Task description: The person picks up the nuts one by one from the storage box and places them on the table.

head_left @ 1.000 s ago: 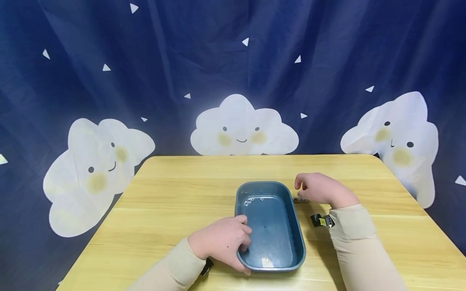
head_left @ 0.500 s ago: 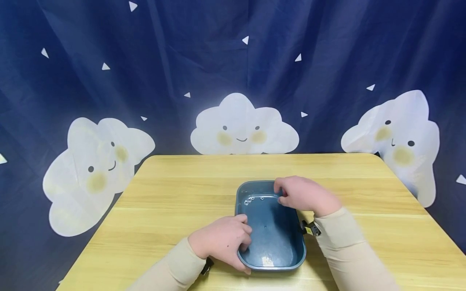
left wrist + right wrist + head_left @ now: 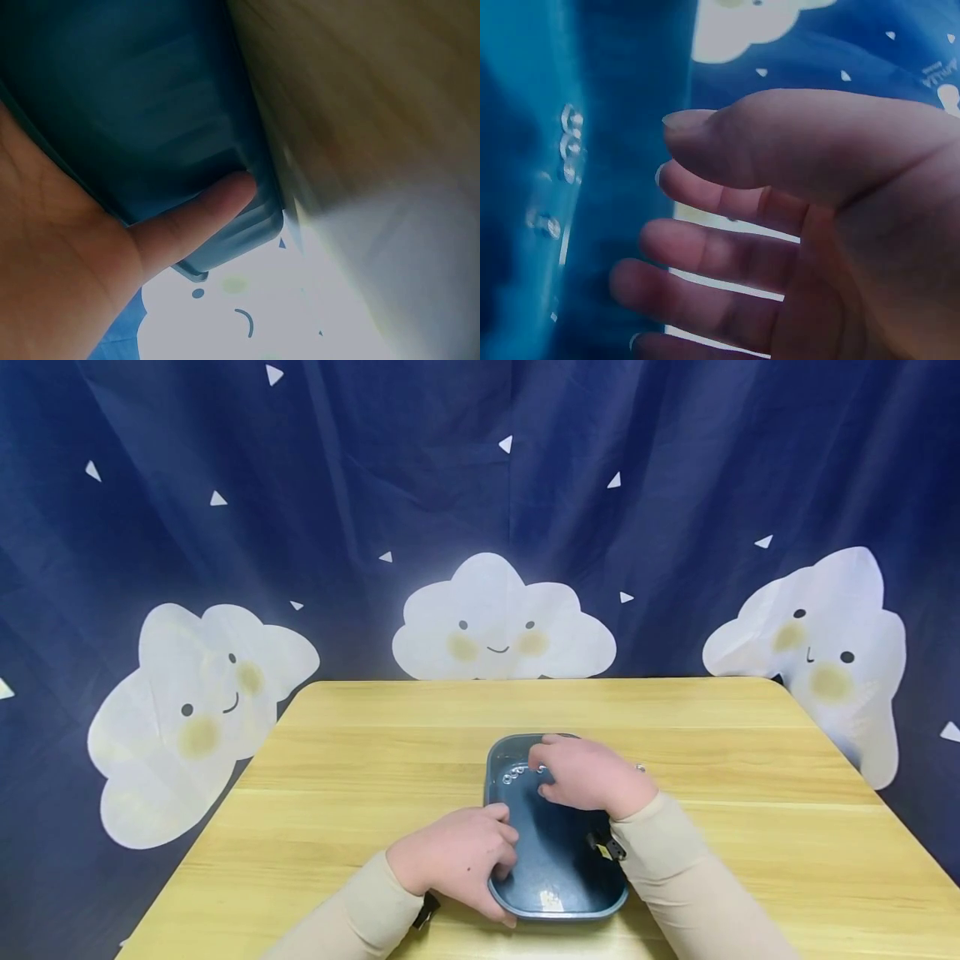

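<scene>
A dark blue-green rectangular tray (image 3: pixel 551 868) lies on the wooden table. My left hand (image 3: pixel 457 856) grips its near left side, fingers over the rim; in the left wrist view the thumb (image 3: pixel 199 221) presses along the outer wall. Over the far right part of the tray hovers my right hand (image 3: pixel 592 777). In the right wrist view its thumb and fingers (image 3: pixel 705 251) are apart and loosely bent, with nothing seen between them. Several small clear rings (image 3: pixel 508 778) lie along the tray's far end, and the right wrist view shows these clear rings (image 3: pixel 571 144) close up.
Just right of the right hand, a small clear ring-like piece (image 3: pixel 640 767) lies on the table; anything beside it is hidden by the hand. The pale wooden table (image 3: pixel 360 752) reaches back to a dark blue curtain (image 3: pixel 450 485) with cloud prints.
My right hand has moved left, from the small pieces on the table right of the tray to above the tray's far end. The left hand and the tray stay in place.
</scene>
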### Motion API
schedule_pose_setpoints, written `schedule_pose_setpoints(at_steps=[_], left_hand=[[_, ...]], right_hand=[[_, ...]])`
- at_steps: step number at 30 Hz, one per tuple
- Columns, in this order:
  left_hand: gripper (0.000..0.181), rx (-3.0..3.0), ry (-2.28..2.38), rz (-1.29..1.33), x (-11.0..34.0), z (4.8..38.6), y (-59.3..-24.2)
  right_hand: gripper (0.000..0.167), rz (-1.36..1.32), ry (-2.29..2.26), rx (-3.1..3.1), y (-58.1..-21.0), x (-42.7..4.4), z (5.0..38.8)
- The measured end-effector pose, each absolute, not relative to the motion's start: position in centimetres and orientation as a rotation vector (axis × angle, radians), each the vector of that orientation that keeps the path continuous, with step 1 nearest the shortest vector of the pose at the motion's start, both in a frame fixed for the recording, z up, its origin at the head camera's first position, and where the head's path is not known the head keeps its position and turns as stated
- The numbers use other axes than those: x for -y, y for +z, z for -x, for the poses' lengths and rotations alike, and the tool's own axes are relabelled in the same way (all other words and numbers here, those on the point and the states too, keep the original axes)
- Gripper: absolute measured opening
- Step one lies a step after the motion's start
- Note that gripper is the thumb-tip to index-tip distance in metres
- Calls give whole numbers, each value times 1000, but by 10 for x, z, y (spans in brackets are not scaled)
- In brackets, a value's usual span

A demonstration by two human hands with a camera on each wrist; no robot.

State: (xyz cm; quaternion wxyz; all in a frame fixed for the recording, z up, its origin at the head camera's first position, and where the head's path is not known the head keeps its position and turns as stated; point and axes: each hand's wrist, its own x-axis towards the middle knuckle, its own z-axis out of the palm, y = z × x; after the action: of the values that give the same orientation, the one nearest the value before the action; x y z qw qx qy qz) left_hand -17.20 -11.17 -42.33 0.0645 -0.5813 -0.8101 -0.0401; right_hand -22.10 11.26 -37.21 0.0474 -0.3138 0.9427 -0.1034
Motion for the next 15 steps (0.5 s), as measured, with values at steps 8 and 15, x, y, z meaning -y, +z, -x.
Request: schedule_pose_setpoints(at_steps=[8, 15], left_hand=[[53, 2444, -121, 1750, 112, 172, -424], [53, 2453, -125, 1744, 111, 172, -424]], right_hand=[[31, 908, -278, -2846, -387, -104, 225], [37, 854, -285, -2805, -393, -102, 229]])
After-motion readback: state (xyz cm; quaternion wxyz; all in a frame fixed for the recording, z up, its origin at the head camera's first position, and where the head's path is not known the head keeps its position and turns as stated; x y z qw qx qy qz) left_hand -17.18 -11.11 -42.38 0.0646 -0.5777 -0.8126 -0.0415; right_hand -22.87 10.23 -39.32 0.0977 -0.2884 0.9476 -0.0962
